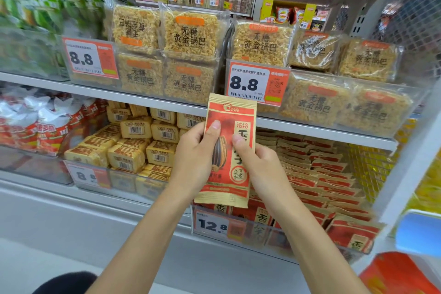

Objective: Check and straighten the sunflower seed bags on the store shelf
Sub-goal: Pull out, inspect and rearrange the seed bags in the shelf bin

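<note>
I've got one seed bag (pixel 228 162) up in front of the shelf, dead centre of view, upright, print facing me, its bottom edge just above the bin front (pixel 253 234). L hand (pixel 194 157) pinches its left edge: thumb on the front, fingers curled behind. R hand (pixel 260 167) does the same on the right edge, thumb on the print.

Handling, my read: a light, flat paper-look pouch, loose seeds inside, so soft in the middle and stiffer at the sealed top & bottom strips. Prob not slippery and not fragile, but it'll crease if squeezed hard. Best hold is by the side edges near mid-height, as now, or the top seal for sliding it back in.

Containers: at 4 o'clock from the bag, the clear-fronted bin holds the rest of the seed bags (pixel 322 181), stacked leaning back in overlapping rows, fairly full. The 12.8 tag (pixel 211 224) is on its front. At 9 o'clock a second bin holds yellow block packs (pixel 133 148), jumbled. At 12 o'clock, clear trays of rice crust packs (pixel 191 36)
</note>
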